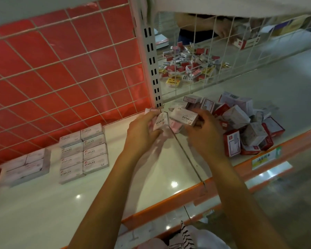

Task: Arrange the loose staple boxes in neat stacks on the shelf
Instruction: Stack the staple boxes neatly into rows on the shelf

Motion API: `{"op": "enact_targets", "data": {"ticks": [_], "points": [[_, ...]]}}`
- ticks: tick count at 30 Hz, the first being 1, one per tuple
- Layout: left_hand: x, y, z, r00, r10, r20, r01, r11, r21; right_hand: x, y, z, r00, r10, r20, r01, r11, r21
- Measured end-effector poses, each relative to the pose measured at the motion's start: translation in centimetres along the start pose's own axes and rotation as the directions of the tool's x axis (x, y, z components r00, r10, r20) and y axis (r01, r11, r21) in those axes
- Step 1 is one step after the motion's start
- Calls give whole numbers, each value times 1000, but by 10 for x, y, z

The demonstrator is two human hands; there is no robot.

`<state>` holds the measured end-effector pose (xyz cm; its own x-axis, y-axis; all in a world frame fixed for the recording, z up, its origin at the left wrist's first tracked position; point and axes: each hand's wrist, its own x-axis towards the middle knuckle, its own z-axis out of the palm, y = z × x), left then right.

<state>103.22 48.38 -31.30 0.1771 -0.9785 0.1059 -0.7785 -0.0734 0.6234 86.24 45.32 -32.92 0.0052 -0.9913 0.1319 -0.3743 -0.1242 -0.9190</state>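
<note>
- Neat block (83, 152) of white "STAPLES" boxes is sitting on the shelf (115, 194), left of centre: two columns by four rows, labels facing up, sides touching.
- Second stack (28, 166) of pale boxes is lying further left on the same shelf; its print is too blurred to read.
- Loose heap (244, 126) of red and white boxes is lying jumbled on the right, boxes tilting at all angles, some standing on end.
- Upright box (161, 121), white, is being pinched by the left hand (142, 130), lettering running vertically.
- Tilted box (184, 116), white, is being gripped by the right hand (203, 133) just beside it, label up, print inverted.
</note>
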Motion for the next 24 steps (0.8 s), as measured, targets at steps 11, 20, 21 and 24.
{"op": "enact_targets", "data": {"ticks": [11, 20, 21, 24], "points": [[-64, -48, -33, 949, -244, -200, 241, 970, -41, -41, -25, 39, 949, 123, 290, -212, 930, 299], [-110, -86, -69, 927, -307, -215, 304, 951, -51, -79, -47, 83, 875, 178, 450, -363, 857, 367], [-113, -90, -72, 924, -311, -222, 305, 950, -65, -83, -48, 88, 872, 179, 456, -368, 854, 369], [-125, -100, -83, 908, -342, -241, 345, 938, -34, -92, -54, 102, 862, 167, 479, -373, 848, 377]]}}
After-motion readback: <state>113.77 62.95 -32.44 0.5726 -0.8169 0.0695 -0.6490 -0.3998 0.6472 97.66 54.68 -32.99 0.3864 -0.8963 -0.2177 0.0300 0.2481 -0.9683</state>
